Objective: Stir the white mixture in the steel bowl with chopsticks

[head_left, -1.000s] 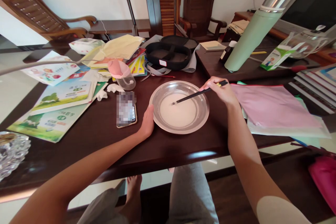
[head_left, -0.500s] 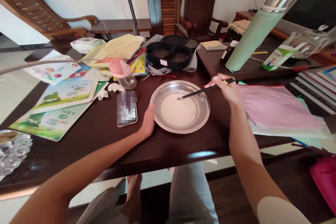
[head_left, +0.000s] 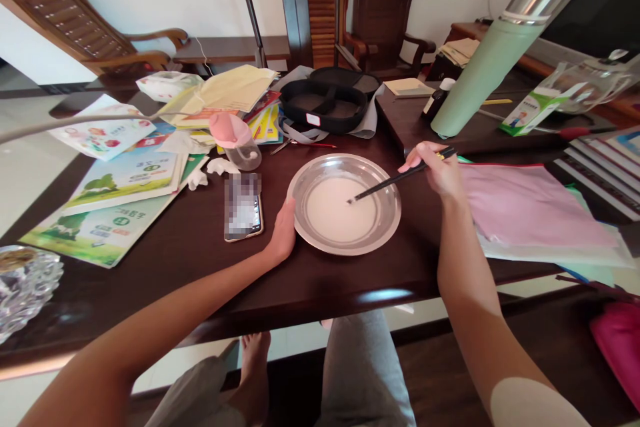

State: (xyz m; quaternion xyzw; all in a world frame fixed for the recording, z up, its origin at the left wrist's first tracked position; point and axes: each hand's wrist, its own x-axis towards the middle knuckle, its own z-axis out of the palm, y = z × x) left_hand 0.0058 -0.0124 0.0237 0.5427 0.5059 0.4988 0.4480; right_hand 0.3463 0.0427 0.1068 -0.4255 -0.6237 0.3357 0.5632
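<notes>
Right hand (head_left: 433, 167) is pinching black chopsticks (head_left: 395, 180), tips stirring white liquid (head_left: 335, 217), looking smooth, in the round steel dish (head_left: 345, 248); left hand (head_left: 281, 235), fingers open, is bracing its rim

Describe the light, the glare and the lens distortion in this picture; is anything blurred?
Head view: bright daylight washes out the floor at left; glare streaks the table edge and the steel plate; the phone screen is pixelated; the wide lens leans the green flask; the chopsticks look sharp.
</notes>
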